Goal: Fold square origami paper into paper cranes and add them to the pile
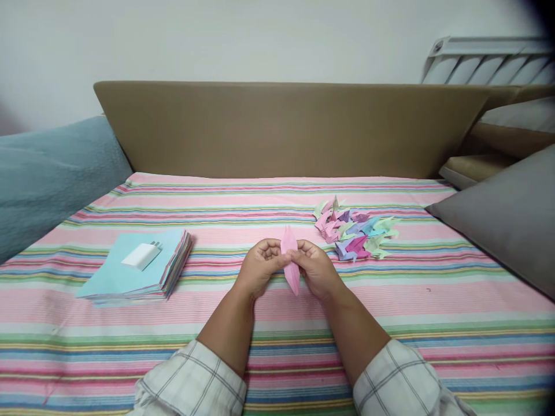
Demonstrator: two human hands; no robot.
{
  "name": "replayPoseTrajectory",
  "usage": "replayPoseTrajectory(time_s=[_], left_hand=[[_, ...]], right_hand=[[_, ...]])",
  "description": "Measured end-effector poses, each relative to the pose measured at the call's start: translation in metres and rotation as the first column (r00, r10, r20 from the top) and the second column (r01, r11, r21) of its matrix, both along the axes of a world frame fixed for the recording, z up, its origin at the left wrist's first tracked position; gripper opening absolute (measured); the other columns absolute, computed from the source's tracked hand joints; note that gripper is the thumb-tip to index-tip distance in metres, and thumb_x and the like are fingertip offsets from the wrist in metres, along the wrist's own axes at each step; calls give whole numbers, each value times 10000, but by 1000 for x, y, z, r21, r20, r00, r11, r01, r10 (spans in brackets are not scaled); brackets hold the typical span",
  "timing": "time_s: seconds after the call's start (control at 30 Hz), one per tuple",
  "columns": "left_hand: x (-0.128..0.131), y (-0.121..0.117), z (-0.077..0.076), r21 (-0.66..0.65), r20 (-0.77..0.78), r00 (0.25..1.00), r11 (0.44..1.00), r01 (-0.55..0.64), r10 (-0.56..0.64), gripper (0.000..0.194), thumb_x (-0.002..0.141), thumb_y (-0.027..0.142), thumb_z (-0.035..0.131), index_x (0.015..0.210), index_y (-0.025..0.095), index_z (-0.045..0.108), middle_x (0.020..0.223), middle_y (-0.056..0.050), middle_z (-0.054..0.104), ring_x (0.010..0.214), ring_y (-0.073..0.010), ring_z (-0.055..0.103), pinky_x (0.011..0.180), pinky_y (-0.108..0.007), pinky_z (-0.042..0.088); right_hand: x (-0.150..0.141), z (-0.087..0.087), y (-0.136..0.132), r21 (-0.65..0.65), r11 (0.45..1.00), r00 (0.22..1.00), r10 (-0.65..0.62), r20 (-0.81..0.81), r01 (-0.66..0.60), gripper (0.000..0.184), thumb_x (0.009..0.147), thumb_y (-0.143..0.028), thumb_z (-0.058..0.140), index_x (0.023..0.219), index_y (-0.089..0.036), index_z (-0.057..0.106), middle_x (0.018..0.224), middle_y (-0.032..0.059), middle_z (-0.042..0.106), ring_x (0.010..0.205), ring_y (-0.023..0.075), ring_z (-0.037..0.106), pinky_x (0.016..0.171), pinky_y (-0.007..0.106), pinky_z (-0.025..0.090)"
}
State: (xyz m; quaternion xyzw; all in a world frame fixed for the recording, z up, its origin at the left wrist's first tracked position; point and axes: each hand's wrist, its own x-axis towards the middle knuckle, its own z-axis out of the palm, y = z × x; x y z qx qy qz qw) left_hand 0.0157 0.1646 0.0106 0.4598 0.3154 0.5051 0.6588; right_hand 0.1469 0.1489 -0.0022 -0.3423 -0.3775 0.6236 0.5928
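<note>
A pink folded paper, long and narrow with pointed ends, is held upright between my two hands above the striped cloth. My left hand pinches it from the left, thumb on its face and fingers curled behind. From the other side my right hand grips the same paper, its thumb also pressed on the middle. Both hands hide part of the paper's edges. Just beyond my right hand lies a pile of folded paper cranes in pink, purple, blue and pale green.
To the left sits a stack of coloured paper sheets, light blue on top, with a white plug adapter resting on it. A brown padded board stands behind the striped cloth. Grey cushions lean at right, a blue one at left.
</note>
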Motion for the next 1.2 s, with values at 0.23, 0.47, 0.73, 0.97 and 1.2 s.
replayPoseTrajectory(time_s=[0.23,0.47,0.73,0.97,1.2], left_hand=[[-2,1,-2,14,13,999,999,46,-47,398,555,215,804,893,146,604,630,27,610,566,-80,564,586,-208,452],[-1,0,-1,-11,38,999,1000,13,-13,401,560,245,800,898,163,601,616,39,596,556,-77,556,583,-203,447],[1,2,-2,38,16,996,995,-93,93,293,597,234,769,774,172,544,614,63,547,541,-45,497,564,-164,404],[2,1,1,142,-15,990,980,-139,142,273,619,259,749,701,173,503,650,56,508,570,-56,473,566,-175,389],[1,2,-2,235,-117,976,960,-152,183,208,663,291,710,752,173,563,623,37,519,568,-83,486,561,-201,417]], right_hand=[[1,1,-1,-40,999,996,28,-90,-32,282,597,-317,781,755,-171,598,686,-13,639,571,92,542,545,212,399],[1,1,0,-43,999,998,15,-64,-18,309,585,-338,787,773,-175,604,670,-20,626,574,100,542,554,223,400],[0,-2,1,-19,1000,998,4,-65,-5,322,609,-307,778,845,-190,593,707,-25,632,586,93,545,557,215,410],[-1,3,1,-67,997,990,-39,-134,31,311,603,-334,777,792,-199,570,649,-48,579,536,84,515,498,202,411],[-1,4,-1,-58,998,985,-42,-165,33,260,607,-327,778,738,-178,610,617,-44,570,529,76,509,500,194,429]])
